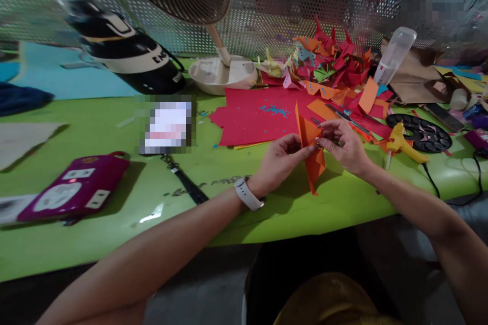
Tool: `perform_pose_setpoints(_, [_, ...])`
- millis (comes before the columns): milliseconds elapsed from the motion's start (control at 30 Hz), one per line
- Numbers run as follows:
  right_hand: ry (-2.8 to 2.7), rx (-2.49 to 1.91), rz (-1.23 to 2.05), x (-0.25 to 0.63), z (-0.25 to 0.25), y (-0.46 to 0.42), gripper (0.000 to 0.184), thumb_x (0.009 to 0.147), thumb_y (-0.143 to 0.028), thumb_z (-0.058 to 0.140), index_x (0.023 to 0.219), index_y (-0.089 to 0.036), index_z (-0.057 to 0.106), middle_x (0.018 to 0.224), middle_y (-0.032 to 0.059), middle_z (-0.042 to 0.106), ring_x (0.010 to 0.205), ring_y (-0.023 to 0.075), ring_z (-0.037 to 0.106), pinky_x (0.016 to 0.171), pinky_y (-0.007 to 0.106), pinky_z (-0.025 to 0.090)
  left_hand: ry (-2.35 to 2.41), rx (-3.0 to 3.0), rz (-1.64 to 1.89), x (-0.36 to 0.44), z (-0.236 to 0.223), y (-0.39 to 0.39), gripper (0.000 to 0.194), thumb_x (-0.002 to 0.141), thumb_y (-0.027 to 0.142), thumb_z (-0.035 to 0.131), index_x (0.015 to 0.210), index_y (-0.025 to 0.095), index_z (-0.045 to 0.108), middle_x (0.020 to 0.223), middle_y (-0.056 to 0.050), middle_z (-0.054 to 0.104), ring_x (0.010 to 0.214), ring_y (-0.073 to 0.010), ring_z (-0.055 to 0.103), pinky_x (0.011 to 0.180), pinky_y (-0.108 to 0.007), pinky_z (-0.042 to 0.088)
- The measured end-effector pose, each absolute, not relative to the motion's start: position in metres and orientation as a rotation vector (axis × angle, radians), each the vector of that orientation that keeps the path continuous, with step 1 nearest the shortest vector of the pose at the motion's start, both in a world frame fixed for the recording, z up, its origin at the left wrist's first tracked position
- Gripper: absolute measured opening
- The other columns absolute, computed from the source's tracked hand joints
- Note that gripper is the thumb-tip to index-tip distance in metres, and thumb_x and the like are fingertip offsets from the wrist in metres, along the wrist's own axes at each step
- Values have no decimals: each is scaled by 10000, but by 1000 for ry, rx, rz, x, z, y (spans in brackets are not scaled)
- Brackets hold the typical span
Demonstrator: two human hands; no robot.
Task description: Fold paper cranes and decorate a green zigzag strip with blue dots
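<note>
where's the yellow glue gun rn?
Head view, right side: the yellow glue gun lies on the green tabletop, right of the right hand, at the near-left edge of the black round tray.

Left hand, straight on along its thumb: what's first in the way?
The folded orange paper that the left hand grips. Past it, the right hand probably comes next, though one view leaves depth unclear.

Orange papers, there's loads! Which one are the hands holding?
The folded orange paper pinched by both the left hand and the right hand, over the green table; neither hand holds the other orange pieces.
</note>
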State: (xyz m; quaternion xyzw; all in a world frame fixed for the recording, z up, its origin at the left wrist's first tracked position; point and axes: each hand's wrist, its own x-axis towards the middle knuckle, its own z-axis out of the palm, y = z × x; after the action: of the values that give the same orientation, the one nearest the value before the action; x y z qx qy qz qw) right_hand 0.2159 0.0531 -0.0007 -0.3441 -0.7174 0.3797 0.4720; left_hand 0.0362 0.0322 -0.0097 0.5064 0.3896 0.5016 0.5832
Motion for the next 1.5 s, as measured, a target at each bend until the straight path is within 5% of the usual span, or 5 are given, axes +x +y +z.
perform_pose_setpoints(233, [-1762,-886,947,217,4,52,394,870,-454,666,1149,-218,518,951,43,647,919,169,647,826,342,556,924,1154,1161,36,-8,30,295,686,369,846,789,158,667,780,-11,704,747,-143,649,753,-302,522])
perform_pose_setpoints(533, [-1765,-902,1032,214,8,52,361,822,-546,680,771,-208,564,713,-10,583,658,121,546,612,275,457,902,1135,1176,37,-3,28,340,630,395,877,748,158,664,747,1,694,715,-126,638,730,-275,522])
perform_pose_setpoints(1500, [-1719,-993,1052,209,6,50,436,780,-597,695,711,-192,552,628,-41,495,565,89,396,519,248,338,883,1082,1128,37,-5,29,333,622,387,872,862,179,769,869,-53,775,780,-177,686,788,-320,545])
